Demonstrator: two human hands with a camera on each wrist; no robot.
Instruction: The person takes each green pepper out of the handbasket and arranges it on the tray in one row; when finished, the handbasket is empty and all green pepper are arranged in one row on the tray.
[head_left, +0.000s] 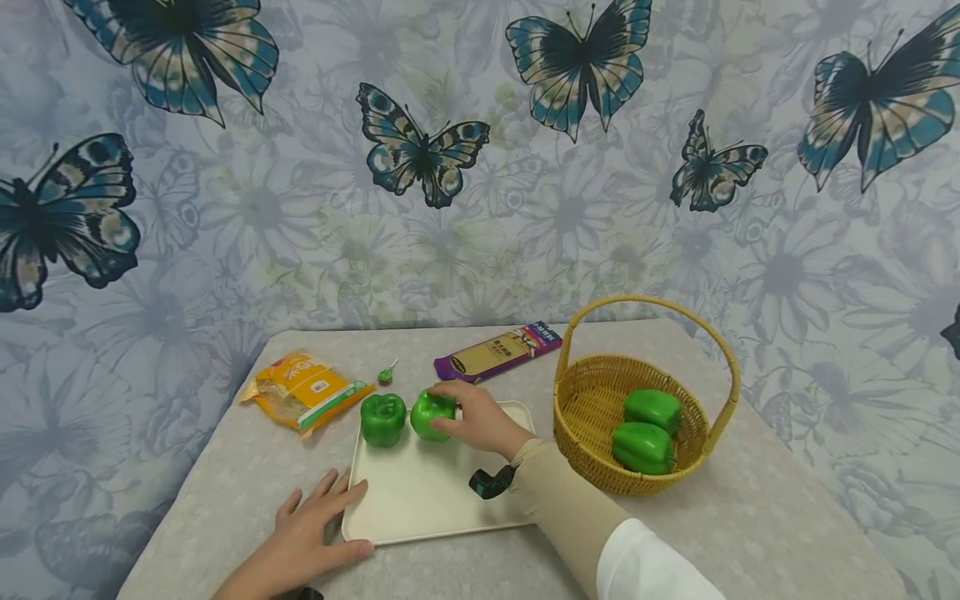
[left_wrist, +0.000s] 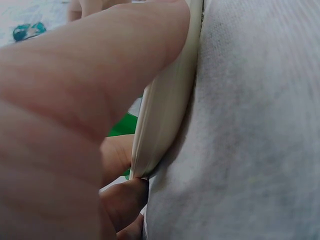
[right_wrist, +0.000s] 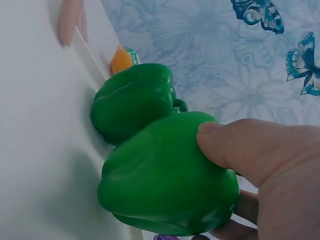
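Note:
My right hand (head_left: 480, 421) grips a green bell pepper (head_left: 431, 415), thumb on one side and fingers on the other, at the far edge of the cream tray (head_left: 420, 500). In the right wrist view that bell pepper (right_wrist: 165, 175) sits close over the white tray surface. A second green bell pepper (head_left: 382, 421) stands just left of it, at the tray's far left corner. At the near left corner my left hand (head_left: 307, 533) spreads its fingers, touching the tray's rim. The left wrist view has the thumb (left_wrist: 150, 40) against the tray's side (left_wrist: 162, 115).
Right of the tray stands a wicker basket (head_left: 581, 396) with a tall handle; two green bell peppers (head_left: 645, 447) lie in it. Behind the tray are a purple package (head_left: 498, 352) and a small green object (head_left: 386, 377) with a thin stem. A yellow bag (head_left: 303, 387) lies at left.

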